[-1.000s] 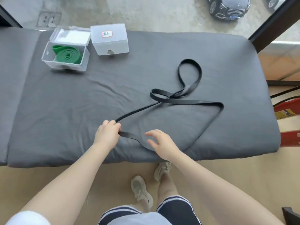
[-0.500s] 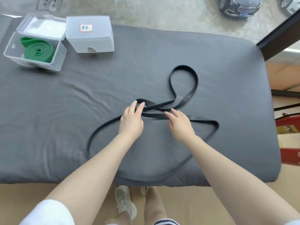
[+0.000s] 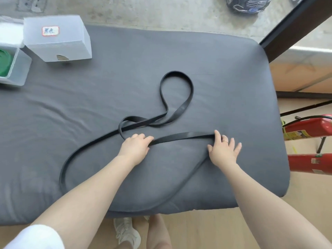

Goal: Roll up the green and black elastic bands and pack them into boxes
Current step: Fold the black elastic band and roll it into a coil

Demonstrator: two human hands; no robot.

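On the grey mattress [image 3: 224,72], black elastic band [image 3: 181,137] now spread
Left hand [image 3: 134,146] seemingly pinches it; right hand [image 3: 223,148], fingers apart, has slid outward, straightening for rolling

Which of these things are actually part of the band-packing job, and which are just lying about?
Part of the job:
black band
green band in its open box
closed labelled box
left hand, right hand
grey mattress

Just lying about:
red extinguishers
parked car outside

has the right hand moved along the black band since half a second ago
Yes. The right hand has slid rightward on the black band, away from the crossing under the far loop, toward the pad's right edge.
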